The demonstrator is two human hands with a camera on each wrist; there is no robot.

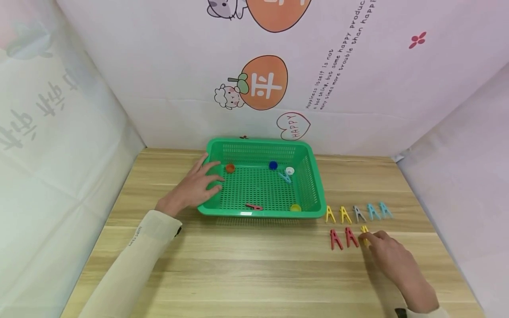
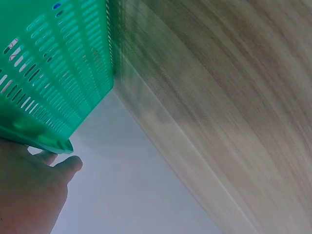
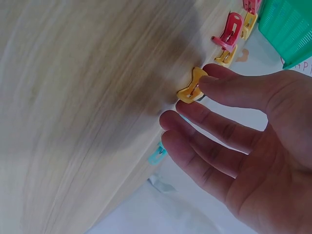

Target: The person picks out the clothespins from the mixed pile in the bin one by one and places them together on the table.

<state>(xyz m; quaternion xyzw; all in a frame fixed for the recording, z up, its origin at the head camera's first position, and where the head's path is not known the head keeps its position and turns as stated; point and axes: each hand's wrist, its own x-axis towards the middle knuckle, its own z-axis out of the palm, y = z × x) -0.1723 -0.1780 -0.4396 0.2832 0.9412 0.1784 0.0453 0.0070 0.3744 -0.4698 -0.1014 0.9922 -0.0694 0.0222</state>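
My right hand (image 1: pixel 393 258) pinches a yellow clothespin (image 3: pixel 191 87) between thumb and index finger, close over the wooden table. Its other fingers are held loosely apart. Two red clothespins (image 1: pixel 351 237) lie just left of it. Behind them runs a row of two yellow clothespins (image 1: pixel 345 215), a grey clothespin (image 1: pixel 359 213) and two light blue clothespins (image 1: pixel 373 211). My left hand (image 1: pixel 196 185) rests over the left rim of a green plastic basket (image 1: pixel 222 214), fingers spread. In the left wrist view, fingertips show beneath the rim.
Inside the basket are an orange cap (image 1: pixel 230 168), a blue cap (image 1: pixel 273 165), a white cap (image 1: pixel 290 171) and a yellow cap (image 1: pixel 295 207). A light blue clothespin (image 1: pixel 285 177) and a red clothespin (image 1: pixel 254 206) lie there too. Printed white walls enclose the table (image 1: pixel 254 274).
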